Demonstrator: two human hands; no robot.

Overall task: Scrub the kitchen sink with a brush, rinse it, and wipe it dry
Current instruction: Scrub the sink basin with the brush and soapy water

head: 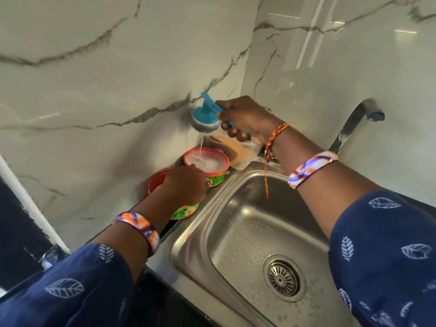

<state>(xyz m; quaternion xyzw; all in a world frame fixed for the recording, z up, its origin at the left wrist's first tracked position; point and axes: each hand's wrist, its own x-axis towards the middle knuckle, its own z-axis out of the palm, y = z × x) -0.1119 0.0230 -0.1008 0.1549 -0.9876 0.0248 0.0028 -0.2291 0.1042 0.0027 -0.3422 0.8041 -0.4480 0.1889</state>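
Early stage: right hand (245,119) grips blue brush (205,115), dripping above foamy soap tub (207,166) steadied by closed left hand (186,182) beside the steel sink (188,251); scrubbing apparently not begun, rinse and drying outstanding.

The dark table (151,300) carries a steel sink (226,185) set into it. Behind the sink's left corner stand a red tub (213,179) full of foam, a red lid (157,181) just beside it, and a clear plastic pouch (240,156) against the wall.
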